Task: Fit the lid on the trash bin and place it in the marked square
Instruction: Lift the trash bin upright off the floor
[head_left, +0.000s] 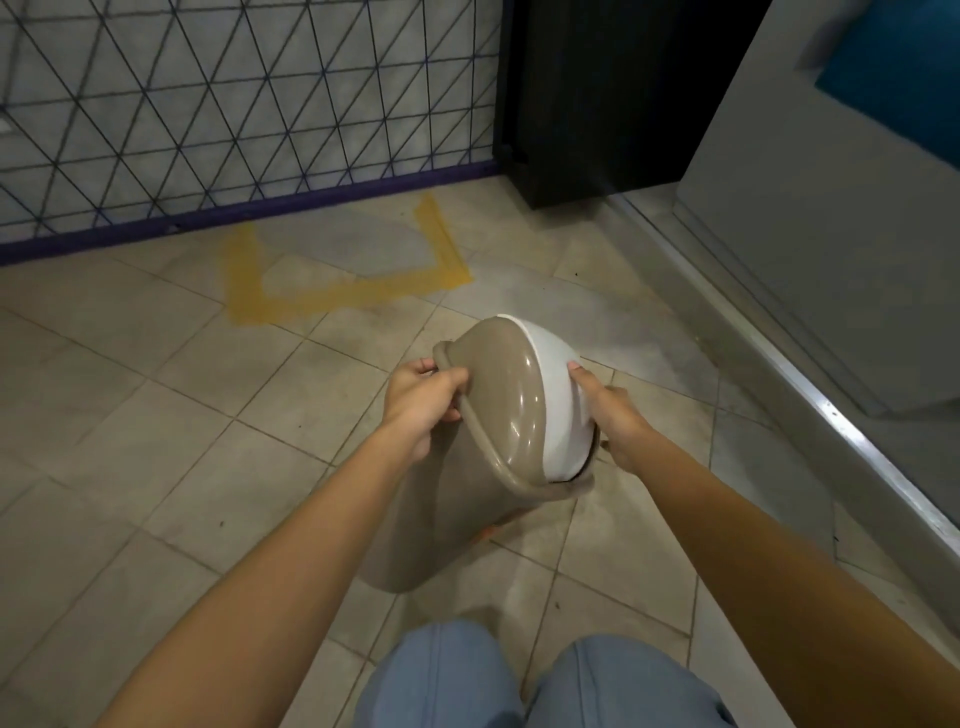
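A beige trash bin (441, 525) stands on the tiled floor in front of my knees. Its domed beige lid (506, 400) with a white swing flap (556, 395) sits tilted over the bin's top. My left hand (423, 402) grips the lid's left rim. My right hand (613, 415) holds the lid's right side at the white flap. The marked square (343, 299), yellow tape on three sides, lies on the floor beyond the bin, against the wire fence.
A wire mesh fence (234, 104) with a purple base rail bounds the far side. A black cabinet (597, 104) stands at the back right. A grey wall and metal sill (810, 395) run along the right. My legs in blue trousers (545, 686) are below.
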